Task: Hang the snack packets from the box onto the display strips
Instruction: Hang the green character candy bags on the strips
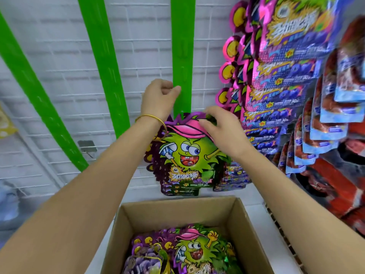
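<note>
A green display strip [182, 46] hangs down the white wire grid at centre. My left hand [159, 98], with a gold bangle on the wrist, pinches the strip's edge between thumb and fingers. Just below, my right hand [221, 128] grips the pink-capped top of a purple snack packet [187, 155] with a green cartoon face, held against the strip's lower part. Several like packets hang behind and under it. An open cardboard box [177, 206] at the bottom holds more of these packets [193, 248].
Two more bare green strips [102, 62] [31, 80] slant down the grid at left. Filled strips of purple-blue packets [276, 80] and red-blue packets [335, 119] hang close at right. A small metal clip [87, 146] sits on the grid.
</note>
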Tool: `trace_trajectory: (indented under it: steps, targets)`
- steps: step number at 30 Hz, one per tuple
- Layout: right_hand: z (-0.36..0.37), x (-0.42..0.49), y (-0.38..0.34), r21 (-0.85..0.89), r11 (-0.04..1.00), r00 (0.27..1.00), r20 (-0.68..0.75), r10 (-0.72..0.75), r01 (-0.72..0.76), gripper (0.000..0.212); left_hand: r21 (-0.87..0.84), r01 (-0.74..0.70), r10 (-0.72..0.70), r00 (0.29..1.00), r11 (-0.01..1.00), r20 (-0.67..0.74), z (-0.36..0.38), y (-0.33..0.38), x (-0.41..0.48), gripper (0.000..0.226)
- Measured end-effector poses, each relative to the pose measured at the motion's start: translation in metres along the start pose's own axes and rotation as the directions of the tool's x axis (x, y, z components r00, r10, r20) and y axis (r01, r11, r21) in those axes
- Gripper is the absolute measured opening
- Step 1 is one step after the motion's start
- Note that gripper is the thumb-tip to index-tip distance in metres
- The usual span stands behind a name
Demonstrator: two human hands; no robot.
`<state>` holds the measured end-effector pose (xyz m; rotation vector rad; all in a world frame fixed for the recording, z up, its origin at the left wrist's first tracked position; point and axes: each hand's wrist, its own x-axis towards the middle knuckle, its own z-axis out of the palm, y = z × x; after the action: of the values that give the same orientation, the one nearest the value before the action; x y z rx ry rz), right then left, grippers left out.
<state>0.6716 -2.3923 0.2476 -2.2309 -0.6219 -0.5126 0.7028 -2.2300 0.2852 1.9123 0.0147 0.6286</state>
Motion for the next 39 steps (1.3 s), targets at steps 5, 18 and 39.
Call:
trace_trajectory:
  steps: [5, 18, 39]
  targets:
    - [0.002, 0.028, -0.011, -0.088, 0.996, 0.992, -0.124, 0.002, -0.013, 0.019, 0.114, 0.007, -0.024, 0.989, 0.993, 0.145, -0.002, 0.014, 0.001, 0.034]
    - [0.002, 0.050, -0.034, -0.214, 0.977, 0.982, -0.186, -0.028, -0.013, 0.015, 0.026, 0.349, -0.341, 0.894, 0.937, 0.290, -0.010, 0.033, 0.008, 0.035]
    - [0.013, 0.043, -0.023, -0.222, 0.974, 0.994, -0.109, 0.016, -0.041, 0.018, 0.064, 0.258, -0.266, 0.929, 0.964, 0.256, -0.015, 0.019, 0.008, 0.025]
